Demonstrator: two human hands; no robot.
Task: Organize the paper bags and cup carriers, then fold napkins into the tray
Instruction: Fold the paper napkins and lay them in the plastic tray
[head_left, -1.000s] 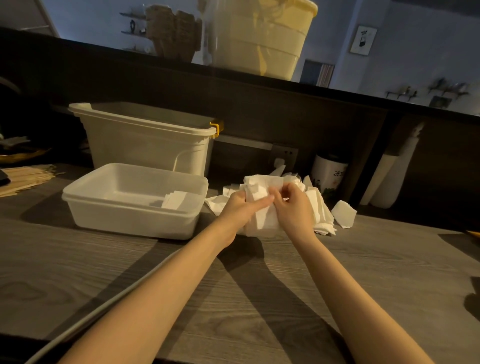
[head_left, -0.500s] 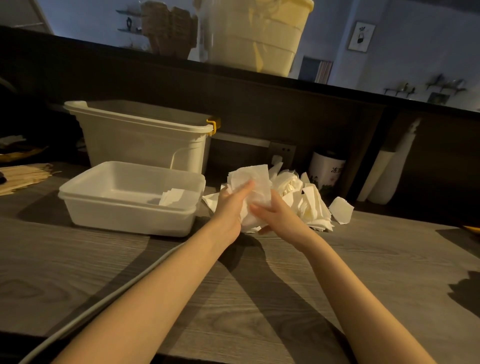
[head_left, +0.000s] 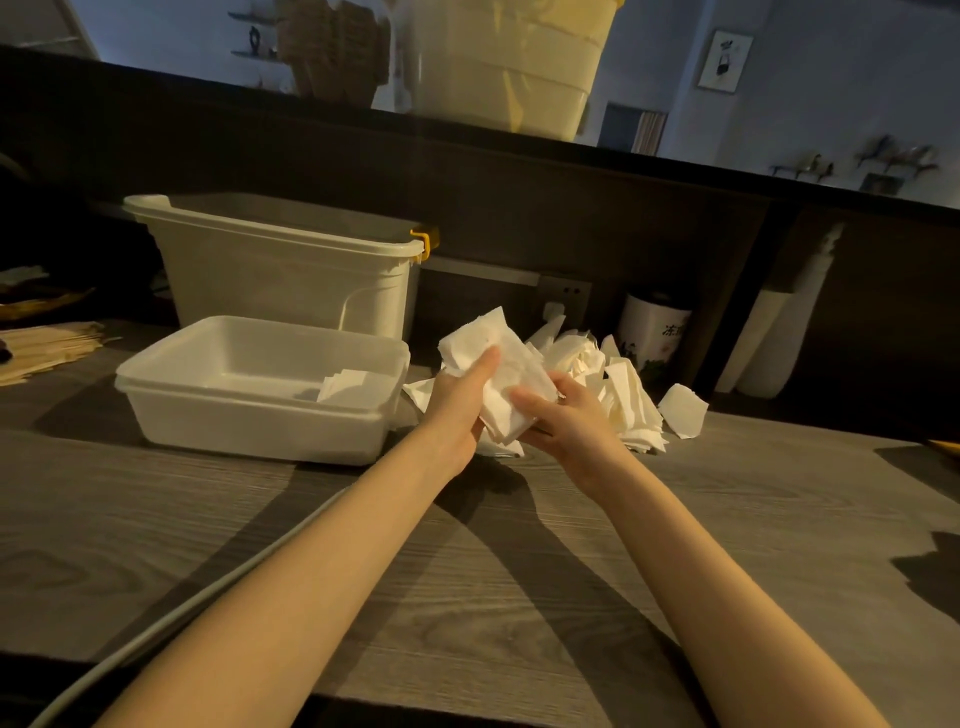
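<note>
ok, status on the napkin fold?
Left hand and right hand both gripping one napkin above the counter. Tray left, a few folded inside. Nothing blocking.

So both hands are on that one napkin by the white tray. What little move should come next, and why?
Probably finish the fold: press the napkin flat between the left hand and right hand, then carry it left to the tray. It looks only loosely folded, while a few folded ones lie in the tray and a loose pile waits behind.
</note>
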